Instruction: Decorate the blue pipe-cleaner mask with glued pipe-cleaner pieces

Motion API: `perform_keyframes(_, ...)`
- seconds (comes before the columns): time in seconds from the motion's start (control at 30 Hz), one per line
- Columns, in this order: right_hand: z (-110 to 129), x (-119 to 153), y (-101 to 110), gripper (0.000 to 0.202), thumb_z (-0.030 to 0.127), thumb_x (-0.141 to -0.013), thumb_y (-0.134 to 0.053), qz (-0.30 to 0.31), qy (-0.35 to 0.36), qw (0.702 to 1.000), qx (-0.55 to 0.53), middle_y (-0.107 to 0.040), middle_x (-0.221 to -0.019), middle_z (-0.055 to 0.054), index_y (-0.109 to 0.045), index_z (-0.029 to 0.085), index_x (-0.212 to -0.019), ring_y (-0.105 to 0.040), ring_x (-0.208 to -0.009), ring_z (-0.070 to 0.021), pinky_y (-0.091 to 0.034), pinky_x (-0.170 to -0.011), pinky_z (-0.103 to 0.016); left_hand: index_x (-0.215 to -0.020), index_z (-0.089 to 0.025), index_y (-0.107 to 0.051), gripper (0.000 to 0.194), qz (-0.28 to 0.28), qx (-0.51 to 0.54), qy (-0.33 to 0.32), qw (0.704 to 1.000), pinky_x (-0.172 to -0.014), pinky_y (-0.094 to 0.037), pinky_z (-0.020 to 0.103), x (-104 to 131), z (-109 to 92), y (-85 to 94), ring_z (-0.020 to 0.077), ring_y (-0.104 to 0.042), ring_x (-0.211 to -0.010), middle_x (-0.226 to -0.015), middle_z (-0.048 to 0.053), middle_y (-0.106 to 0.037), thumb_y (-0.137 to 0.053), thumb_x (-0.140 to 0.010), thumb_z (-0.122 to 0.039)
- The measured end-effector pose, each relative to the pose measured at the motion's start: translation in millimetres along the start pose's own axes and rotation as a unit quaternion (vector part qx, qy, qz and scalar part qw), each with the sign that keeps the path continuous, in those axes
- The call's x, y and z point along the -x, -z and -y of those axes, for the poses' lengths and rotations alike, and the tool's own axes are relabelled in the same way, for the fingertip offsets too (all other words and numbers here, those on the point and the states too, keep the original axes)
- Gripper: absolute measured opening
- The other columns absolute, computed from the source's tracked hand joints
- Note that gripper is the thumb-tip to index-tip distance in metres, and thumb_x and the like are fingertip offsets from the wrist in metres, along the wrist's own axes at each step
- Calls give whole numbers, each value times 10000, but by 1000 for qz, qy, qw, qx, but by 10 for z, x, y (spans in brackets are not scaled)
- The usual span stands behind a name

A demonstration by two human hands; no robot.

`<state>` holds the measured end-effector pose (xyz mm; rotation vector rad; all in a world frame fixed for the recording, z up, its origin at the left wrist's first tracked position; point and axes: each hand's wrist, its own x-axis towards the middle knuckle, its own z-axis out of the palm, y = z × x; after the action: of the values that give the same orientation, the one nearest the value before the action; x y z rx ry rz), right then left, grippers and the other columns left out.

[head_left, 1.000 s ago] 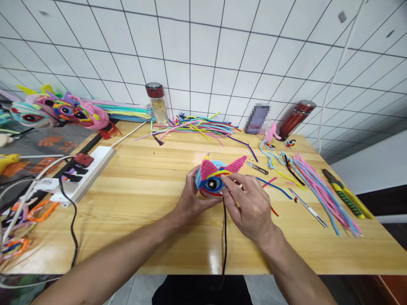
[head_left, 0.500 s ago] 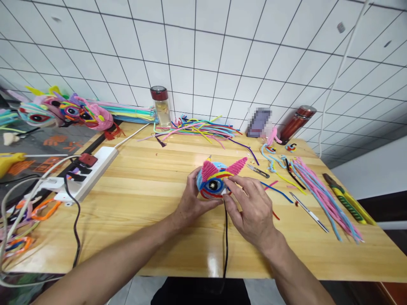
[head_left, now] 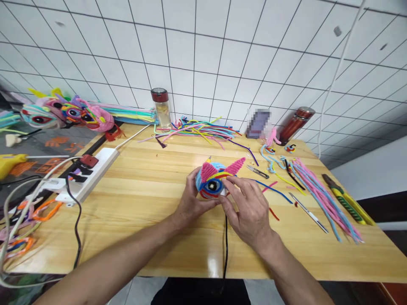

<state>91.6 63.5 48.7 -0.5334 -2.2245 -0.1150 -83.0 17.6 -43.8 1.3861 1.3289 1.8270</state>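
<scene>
A small animal head made of pipe cleaners (head_left: 212,185) is held just above the table, its big eye ringed in blue, red and yellow and its two pointed ears pink. My left hand (head_left: 193,199) wraps round its left side and underside, fingers closed. At its right side my right hand (head_left: 249,207) presses with thumb and fingertips bent together, beside a small white patch (head_left: 224,192). Whether those fingertips pinch a separate loose piece is hidden. A black cable (head_left: 226,245) runs along the table below the head.
Behind the head lie loose pipe cleaners (head_left: 200,129) and a glass bottle (head_left: 162,109). Right of my hands are thread snips (head_left: 258,171), a craft knife (head_left: 308,212), a pink and blue bundle (head_left: 321,197) and pliers (head_left: 345,199). A power strip (head_left: 92,178) sits left, near finished heads (head_left: 73,112).
My right hand has shifted slightly left, with its fingertips still against the head's right side. The head has barely moved in my left hand.
</scene>
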Motion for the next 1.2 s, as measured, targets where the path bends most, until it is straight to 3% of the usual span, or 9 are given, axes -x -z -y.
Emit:
perform_keyframes(0.63,39,21,-73,431,225,-997,-661,-22,-4,1000,7,-756,-1220,-168,-606,188,-1423,-710,-1113,-304,-577,-935,-465,-1504,-276,-365,987,-22,-38,-32,999,-1182,-523,514,14,48,28,330,-599,-1414,-1522,163,-530,-931,-743,-549)
perform_keyframes(0.9,-27,-7,24,494,199,-989,-668,-103,-17,994,-15,-742,-1228,-167,-574,173,-1473,-715,-1139,-295,-581,-970,-461,-1504,-284,-380,1017,-36,-48,-33,998,-1180,-527,523,29,99,34,334,-587,-1428,-1532,153,-518,-971,-704,-494)
perform_keyframes(1.2,9,38,-76,408,274,-1017,-655,-31,-5,999,8,-727,-1253,-170,-617,169,-1409,-670,-1177,-300,-554,-990,-465,-1511,-277,-389,945,-27,-56,-69,996,-1122,-576,485,28,87,39,314,-632,-1381,-1508,160,-537,-925,-769,-511)
